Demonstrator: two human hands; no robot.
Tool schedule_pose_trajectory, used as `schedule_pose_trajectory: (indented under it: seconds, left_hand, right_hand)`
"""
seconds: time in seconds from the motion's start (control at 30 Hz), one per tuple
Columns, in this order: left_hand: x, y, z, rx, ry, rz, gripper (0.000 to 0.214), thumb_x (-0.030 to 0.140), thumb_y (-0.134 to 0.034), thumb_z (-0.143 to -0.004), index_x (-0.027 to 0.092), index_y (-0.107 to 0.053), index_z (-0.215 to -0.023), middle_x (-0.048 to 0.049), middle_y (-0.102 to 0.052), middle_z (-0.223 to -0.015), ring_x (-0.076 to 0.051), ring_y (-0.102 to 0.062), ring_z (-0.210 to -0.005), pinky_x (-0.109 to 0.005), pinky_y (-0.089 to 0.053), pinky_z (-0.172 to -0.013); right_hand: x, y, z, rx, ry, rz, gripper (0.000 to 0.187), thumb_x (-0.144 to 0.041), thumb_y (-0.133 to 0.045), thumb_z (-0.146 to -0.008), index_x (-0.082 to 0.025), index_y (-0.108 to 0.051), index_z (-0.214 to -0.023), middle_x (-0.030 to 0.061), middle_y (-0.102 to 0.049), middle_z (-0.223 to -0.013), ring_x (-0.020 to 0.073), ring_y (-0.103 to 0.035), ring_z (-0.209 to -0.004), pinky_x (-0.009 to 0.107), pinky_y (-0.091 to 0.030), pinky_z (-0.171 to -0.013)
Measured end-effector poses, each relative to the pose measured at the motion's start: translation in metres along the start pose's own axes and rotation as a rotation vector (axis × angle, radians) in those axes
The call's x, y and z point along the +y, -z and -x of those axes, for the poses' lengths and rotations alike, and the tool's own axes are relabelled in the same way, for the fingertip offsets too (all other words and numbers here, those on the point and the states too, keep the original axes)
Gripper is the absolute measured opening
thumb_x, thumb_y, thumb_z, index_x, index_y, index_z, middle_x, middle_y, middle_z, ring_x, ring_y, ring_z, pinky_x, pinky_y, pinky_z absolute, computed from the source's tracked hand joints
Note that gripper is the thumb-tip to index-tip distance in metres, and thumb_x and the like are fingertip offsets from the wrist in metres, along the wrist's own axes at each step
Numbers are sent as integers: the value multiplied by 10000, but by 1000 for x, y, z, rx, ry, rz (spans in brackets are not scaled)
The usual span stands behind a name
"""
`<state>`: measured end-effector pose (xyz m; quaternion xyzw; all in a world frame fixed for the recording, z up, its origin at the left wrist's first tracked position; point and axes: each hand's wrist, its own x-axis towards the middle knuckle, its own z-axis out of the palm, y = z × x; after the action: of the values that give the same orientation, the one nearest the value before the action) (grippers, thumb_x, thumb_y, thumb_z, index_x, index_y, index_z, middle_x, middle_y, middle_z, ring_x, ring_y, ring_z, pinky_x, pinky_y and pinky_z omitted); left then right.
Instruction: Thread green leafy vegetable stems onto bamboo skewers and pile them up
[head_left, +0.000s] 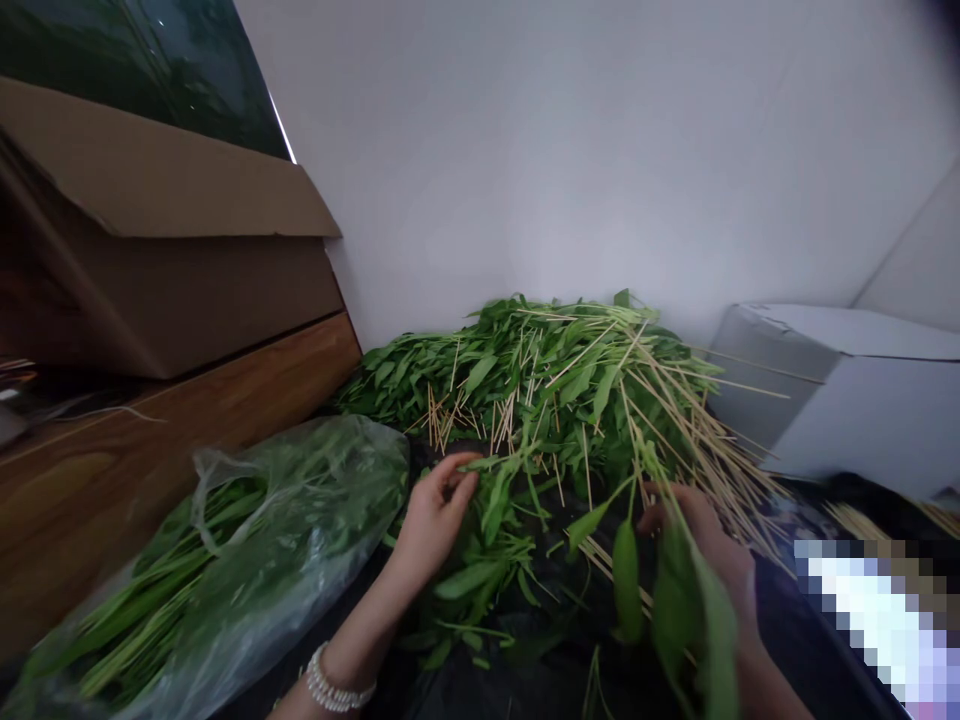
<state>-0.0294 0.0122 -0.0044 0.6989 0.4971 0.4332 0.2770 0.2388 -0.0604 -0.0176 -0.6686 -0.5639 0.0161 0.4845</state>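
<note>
A big heap of green leafy stalks mixed with thin wooden skewers [555,390] lies against the white wall. My left hand [431,515], with a bead bracelet on the wrist, pinches a leafy sprig [491,490] at the heap's near edge. My right hand [709,545] is closed around a bunch of long-leaved stalks [675,600] that droops toward me, next to a fan of skewers [720,450]. Its fingers are partly hidden by the leaves.
A clear plastic bag full of green stalks [247,560] lies at the left on the dark surface. A wooden ledge [172,430] carries a cardboard box [172,250]. A white box [847,390] stands at the right.
</note>
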Motion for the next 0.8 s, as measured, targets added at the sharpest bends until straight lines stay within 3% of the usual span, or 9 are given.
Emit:
schedule_pose_trajectory:
  seconds: [0.07, 0.2, 0.3, 0.37, 0.43, 0.53, 0.63, 0.8]
  left_hand:
    - [-8, 3, -3, 69, 12, -58, 353, 293, -526, -873, 194, -564, -1209, -41, -704, -880, -199, -647, -840, -318, -484, -798]
    - [-16, 6, -5, 130, -103, -282, 467, 176, -596, -786, 224, -553, -1248, -87, -615, -1245, -261, -547, -1160, -429, -397, -1000]
    - [-9, 4, -3, 182, -213, -333, 353, 175, -568, -827, 227, -610, -1173, -92, -555, -1319, -262, -499, -1223, -435, -367, -1031]
    - [-2, 0, 2, 79, -253, -304, 215, 205, -547, -870, 213, -670, -1046, -87, -647, -1146, -231, -589, -1081, -369, -436, -947]
    - [3, -5, 7, -112, -282, -281, 171, 218, -534, -894, 203, -695, -952, -64, -689, -938, -192, -636, -901, -298, -477, -819]
    - [2, -15, 14, -313, -347, -360, 179, 207, -527, -907, 213, -703, -938, -48, -687, -877, -181, -618, -845, -283, -460, -770]
    - [-3, -21, 16, -379, -390, -468, 150, 246, -565, -894, 221, -709, -930, -45, -691, -876, -198, -594, -864, -309, -438, -790]
    - [-4, -24, 18, -424, -331, -547, 131, 306, -662, -826, 216, -721, -900, -45, -671, -830, -214, -578, -847, -321, -426, -773]
  right_hand:
    - [-4, 3, 0, -10, -15, 13, 327, -437, -362, -919, -236, -610, -995, -6, -667, -691, 169, -629, -560, 259, -455, -517]
    - [-7, 3, 1, 13, -2, -6, 303, -395, -368, -925, -214, -589, -1024, -4, -651, -712, 149, -615, -589, 252, -455, -591]
    - [-7, 2, 3, 8, -21, -20, 286, -380, -361, -935, -213, -566, -1043, -10, -643, -739, 137, -595, -588, 252, -442, -603]
    - [-7, 3, 3, -7, -28, -35, 275, -377, -347, -941, -215, -550, -1034, -13, -637, -741, 137, -590, -588, 254, -438, -601]
    - [-8, 4, 4, -15, -41, -33, 271, -386, -339, -944, -218, -540, -1009, -9, -637, -735, 143, -589, -585, 260, -437, -596]
    - [-8, 6, 4, 2, -71, -12, 295, -424, -337, -938, -220, -549, -961, 6, -641, -712, 164, -599, -589, 271, -441, -580]
    - [-8, 7, 4, -13, -121, -23, 355, -486, -331, -927, -224, -570, -941, 20, -654, -708, 186, -619, -603, 284, -451, -564]
    - [-15, 9, 5, -34, -155, -58, 377, -517, -334, -918, -230, -578, -928, 35, -676, -794, 198, -640, -670, 285, -465, -566]
